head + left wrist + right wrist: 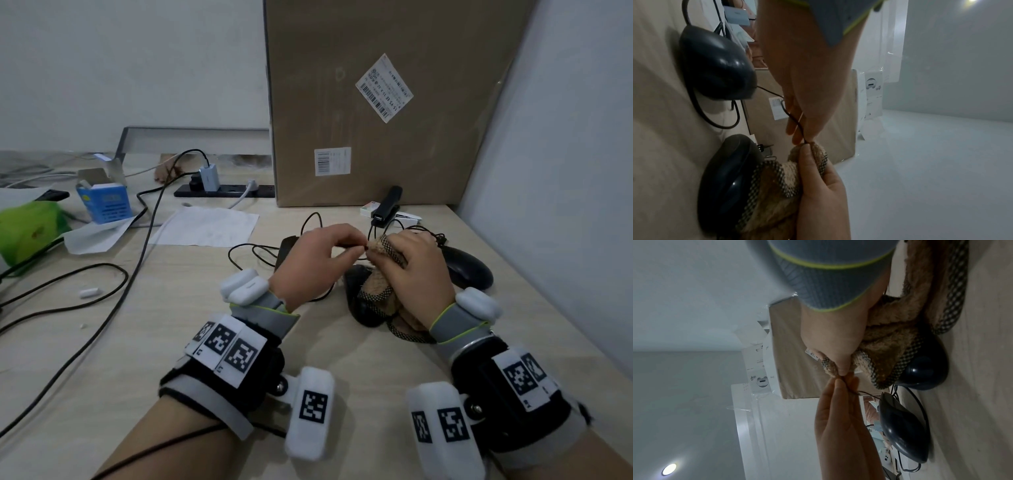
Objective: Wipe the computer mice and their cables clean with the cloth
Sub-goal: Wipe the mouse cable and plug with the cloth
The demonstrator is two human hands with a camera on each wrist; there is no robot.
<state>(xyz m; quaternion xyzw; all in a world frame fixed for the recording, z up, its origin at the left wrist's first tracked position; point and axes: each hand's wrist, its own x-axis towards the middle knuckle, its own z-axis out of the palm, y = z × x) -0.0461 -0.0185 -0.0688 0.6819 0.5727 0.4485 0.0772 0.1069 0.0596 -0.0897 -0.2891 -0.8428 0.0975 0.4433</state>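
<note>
My left hand (354,245) pinches a thin black mouse cable (310,219) between thumb and fingertips. Right beside it, my right hand (406,251) grips a brown cloth (375,291) with a checked border, bunched round the same cable. In the left wrist view the cable (790,116) runs from my left hand (800,138) into the cloth (777,186). Three black mice lie on the table: one (287,248) behind my left hand, one (356,301) partly under the cloth, one (471,269) on the right. The right wrist view shows my right hand (840,369) pinching the cloth (890,337).
A large cardboard box (394,102) stands at the back, with a black stapler (388,204) before it. A power strip (222,190), a paper sheet (209,226), a blue box (106,202), a green bag (27,229) and long black cables (137,246) lie left. A wall (565,171) closes the right.
</note>
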